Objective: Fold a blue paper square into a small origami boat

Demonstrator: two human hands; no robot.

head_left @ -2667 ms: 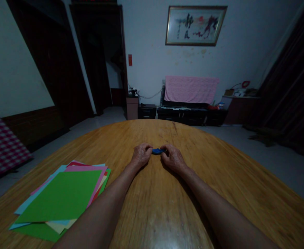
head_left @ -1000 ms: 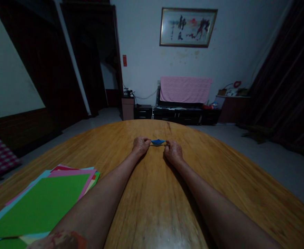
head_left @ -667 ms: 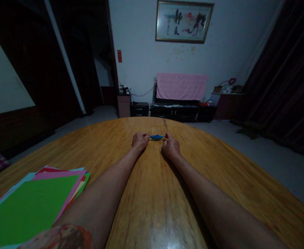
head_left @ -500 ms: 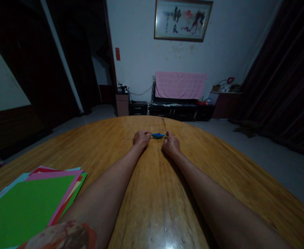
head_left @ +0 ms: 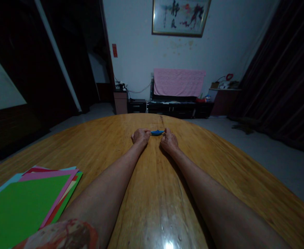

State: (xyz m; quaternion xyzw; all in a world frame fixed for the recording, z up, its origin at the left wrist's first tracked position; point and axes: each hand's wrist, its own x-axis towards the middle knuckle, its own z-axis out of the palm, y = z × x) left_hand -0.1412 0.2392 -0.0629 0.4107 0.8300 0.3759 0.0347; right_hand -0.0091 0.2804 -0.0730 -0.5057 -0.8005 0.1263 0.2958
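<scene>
A small blue paper boat (head_left: 157, 132) rests on or just above the wooden table (head_left: 152, 180), far out in front of me. My left hand (head_left: 141, 136) pinches its left tip between thumb and fingers. At the opposite tip, my right hand (head_left: 169, 141) is closed in a pinch, the other fingers curled in. Both arms stretch straight forward over the tabletop.
A stack of coloured paper sheets (head_left: 30, 200), green on top, lies at the table's left near my left forearm. Beyond the table's far edge stand a low black cabinet (head_left: 164, 109) and a screen draped with a pink cloth (head_left: 179, 82).
The whole view has shifted slightly, so everything appears a little higher and further left. Both hands keep their hold at the tips of the boat.
</scene>
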